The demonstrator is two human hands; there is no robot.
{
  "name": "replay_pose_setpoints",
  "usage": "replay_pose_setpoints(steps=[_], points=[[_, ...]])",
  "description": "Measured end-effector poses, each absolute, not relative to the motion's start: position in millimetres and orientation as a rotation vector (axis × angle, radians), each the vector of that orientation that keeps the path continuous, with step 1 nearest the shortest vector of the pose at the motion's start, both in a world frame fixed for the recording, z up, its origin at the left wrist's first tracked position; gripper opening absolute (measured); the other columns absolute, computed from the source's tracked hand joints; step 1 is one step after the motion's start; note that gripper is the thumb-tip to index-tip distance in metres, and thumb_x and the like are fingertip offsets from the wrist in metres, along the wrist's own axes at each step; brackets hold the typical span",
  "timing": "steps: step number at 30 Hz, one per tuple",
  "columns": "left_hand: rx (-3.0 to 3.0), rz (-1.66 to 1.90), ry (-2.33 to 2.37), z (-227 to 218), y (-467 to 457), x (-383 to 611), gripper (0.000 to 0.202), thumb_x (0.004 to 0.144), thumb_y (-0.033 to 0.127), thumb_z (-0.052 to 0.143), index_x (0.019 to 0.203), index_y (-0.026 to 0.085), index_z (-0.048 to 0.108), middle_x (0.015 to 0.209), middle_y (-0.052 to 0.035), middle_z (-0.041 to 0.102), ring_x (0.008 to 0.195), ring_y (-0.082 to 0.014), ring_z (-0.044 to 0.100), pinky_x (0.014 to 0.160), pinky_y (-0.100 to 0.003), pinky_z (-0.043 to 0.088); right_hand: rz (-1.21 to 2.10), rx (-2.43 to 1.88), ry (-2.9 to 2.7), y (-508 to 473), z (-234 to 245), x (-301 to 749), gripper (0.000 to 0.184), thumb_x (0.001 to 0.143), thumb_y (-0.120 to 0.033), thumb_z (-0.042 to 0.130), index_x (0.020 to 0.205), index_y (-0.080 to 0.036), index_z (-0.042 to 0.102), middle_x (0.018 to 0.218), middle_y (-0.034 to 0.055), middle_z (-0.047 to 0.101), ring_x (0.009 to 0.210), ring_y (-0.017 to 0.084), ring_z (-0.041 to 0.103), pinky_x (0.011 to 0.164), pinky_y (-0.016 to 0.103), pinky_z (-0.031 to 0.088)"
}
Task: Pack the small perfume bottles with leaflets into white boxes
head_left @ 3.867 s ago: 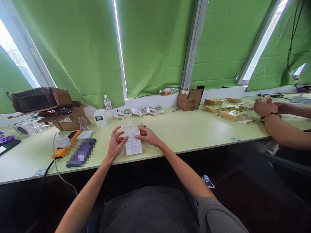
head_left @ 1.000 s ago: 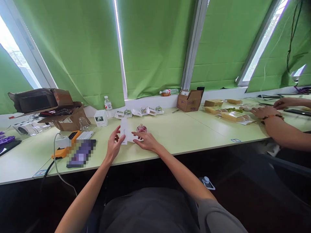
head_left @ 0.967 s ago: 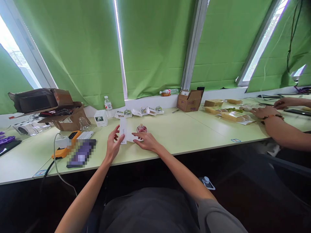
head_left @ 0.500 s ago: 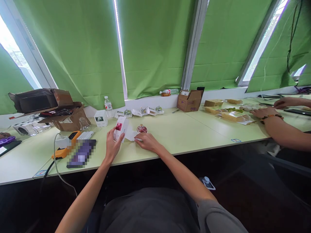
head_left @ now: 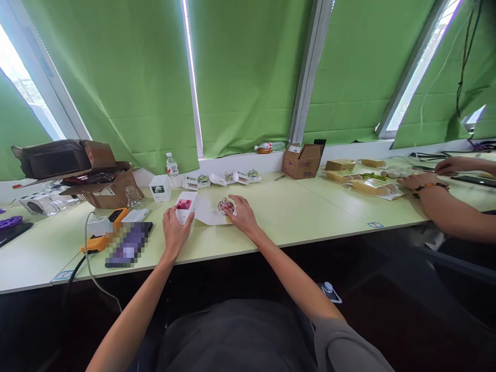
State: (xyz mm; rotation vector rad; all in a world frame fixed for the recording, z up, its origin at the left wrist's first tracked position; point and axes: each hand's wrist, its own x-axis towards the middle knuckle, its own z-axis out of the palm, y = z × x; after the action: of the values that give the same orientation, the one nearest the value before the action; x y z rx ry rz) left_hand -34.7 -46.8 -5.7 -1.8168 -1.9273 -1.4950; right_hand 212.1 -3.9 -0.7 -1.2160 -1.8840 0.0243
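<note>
My left hand (head_left: 176, 232) grips a white folded card (head_left: 186, 206) with a pink-red picture, fingers at its left edge and thumb at its lower right. Its white inner panel (head_left: 207, 211) spreads flat on the table to the right. On that panel rests a round, clear ornament (head_left: 225, 205) with dark red contents and a gold-coloured top. My right hand (head_left: 244, 217) curls around the ornament's right side, thumb low and fingers above it. Further back stand several similar clear round ornaments with white cards (head_left: 242, 177).
Behind the left hand are a small white box (head_left: 160, 188) and a water bottle (head_left: 172, 169). At left lie a phone (head_left: 129, 244), an orange device, cables and open cardboard boxes (head_left: 103, 188). A brown carton (head_left: 301, 161) stands back right. Another person's hands (head_left: 420, 182) work near food trays (head_left: 374, 185).
The white card has tipped down from nearly upright to lying lower, its panel now under the ornament. My right hand has moved from the panel's edge up and right to the ornament.
</note>
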Motion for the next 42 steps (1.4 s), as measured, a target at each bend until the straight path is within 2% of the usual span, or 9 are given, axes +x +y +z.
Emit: replay_pose_setpoints(steps=[2, 5, 12, 16, 20, 24, 33, 37, 42], points=[[-1.766, -1.372, -1.979, -8.9, -45.9, -36.4, 0.062, 0.085, 0.055, 0.053, 0.133, 0.017, 0.044, 0.134, -0.0166, 0.046, 0.127, -0.0331, 0.041, 0.106, -0.049, 0.034, 0.083, -1.298, -1.917, -0.1, -2.0, 216.8, 0.069, 0.082, -0.042, 0.064, 0.141, -0.016, 0.040, 0.136, 0.0142, 0.050, 0.126, 0.029, 0.044, 0.099, 0.039, 0.042], [-1.687, -1.203, -2.051, -14.7, -45.3, -37.8, 0.069, 0.086, 0.058, 0.049, 0.138, 0.015, 0.039, 0.138, -0.0203, 0.041, 0.124, -0.0382, 0.043, 0.100, -0.052, 0.037, 0.155, -1.385, -1.960, 4.3, -5.2, 221.2, 0.079, 0.078, -0.046, 0.066, 0.144, -0.014, 0.035, 0.137, 0.0165, 0.048, 0.130, 0.032, 0.039, 0.101, 0.041, 0.039], [-1.662, -0.872, -2.062, -26.6, -43.5, -35.0, 0.066, 0.088, 0.057, 0.043, 0.135, 0.011, 0.044, 0.144, -0.0253, 0.035, 0.121, -0.0422, 0.045, 0.093, -0.054, 0.040, 0.265, -1.420, -2.051, 4.6, -6.2, 221.0, 0.076, 0.077, -0.044, 0.067, 0.141, -0.015, 0.039, 0.132, 0.0153, 0.053, 0.127, 0.032, 0.044, 0.099, 0.038, 0.039], [-1.695, -0.820, -1.931, -27.2, -45.1, -30.4, 0.066, 0.089, 0.055, 0.044, 0.134, 0.008, 0.046, 0.148, -0.0273, 0.031, 0.135, -0.0440, 0.031, 0.106, -0.062, 0.026, 0.299, -1.426, -2.072, 7.3, -5.8, 224.1, 0.076, 0.075, -0.043, 0.068, 0.140, -0.014, 0.041, 0.132, 0.0157, 0.054, 0.128, 0.032, 0.044, 0.099, 0.037, 0.041], [-1.858, -0.831, -1.649, -20.4, -52.1, -20.2, 0.060, 0.091, 0.051, 0.044, 0.136, 0.012, 0.048, 0.153, -0.0200, 0.030, 0.145, -0.0384, 0.016, 0.116, -0.061, 0.008, 0.349, -1.378, -2.117, 16.4, -4.8, 226.3, 0.085, 0.072, -0.044, 0.072, 0.143, -0.015, 0.036, 0.135, 0.0155, 0.053, 0.125, 0.031, 0.049, 0.098, 0.037, 0.042], [-2.078, -0.804, -1.445, -18.4, -56.8, -11.5, 0.054, 0.091, 0.052, 0.044, 0.132, 0.017, 0.055, 0.149, -0.0128, 0.040, 0.145, -0.0332, 0.019, 0.119, -0.055, 0.010, 0.314, -1.374, -2.181, 31.2, 1.3, 226.7, 0.091, 0.067, -0.044, 0.077, 0.143, -0.014, 0.035, 0.133, 0.0167, 0.055, 0.122, 0.032, 0.052, 0.095, 0.038, 0.043], [-2.368, -0.722, -1.376, -17.0, -62.3, -12.5, 0.051, 0.091, 0.060, 0.041, 0.129, 0.031, 0.059, 0.141, -0.0035, 0.052, 0.145, -0.0310, 0.021, 0.119, -0.057, 0.006, 0.253, -1.429, -2.334, 52.5, 7.9, 223.1, 0.069, 0.065, -0.047, 0.080, 0.119, -0.018, 0.049, 0.109, 0.0120, 0.066, 0.098, 0.027, 0.063, 0.076, 0.029, 0.045], [-2.512, -0.699, -1.397, -13.1, -63.8, -12.5, 0.049, 0.090, 0.062, 0.041, 0.120, 0.033, 0.065, 0.133, -0.0023, 0.060, 0.142, -0.0308, 0.029, 0.118, -0.058, 0.003, 0.231, -1.504, -2.330, 52.7, 10.2, 217.9, 0.062, 0.065, -0.050, 0.079, 0.109, -0.018, 0.049, 0.104, 0.0109, 0.066, 0.092, 0.026, 0.063, 0.069, 0.027, 0.042], [-2.644, -0.749, -1.348, -12.7, -62.1, -13.1, 0.053, 0.087, 0.064, 0.045, 0.124, 0.030, 0.063, 0.130, -0.0041, 0.062, 0.132, -0.0277, 0.045, 0.120, -0.053, 0.006, 0.237, -1.550, -2.300, 58.5, 13.3, 213.4, 0.060, 0.065, -0.051, 0.079, 0.105, -0.019, 0.048, 0.103, 0.0097, 0.066, 0.091, 0.025, 0.062, 0.068, 0.027, 0.040]])
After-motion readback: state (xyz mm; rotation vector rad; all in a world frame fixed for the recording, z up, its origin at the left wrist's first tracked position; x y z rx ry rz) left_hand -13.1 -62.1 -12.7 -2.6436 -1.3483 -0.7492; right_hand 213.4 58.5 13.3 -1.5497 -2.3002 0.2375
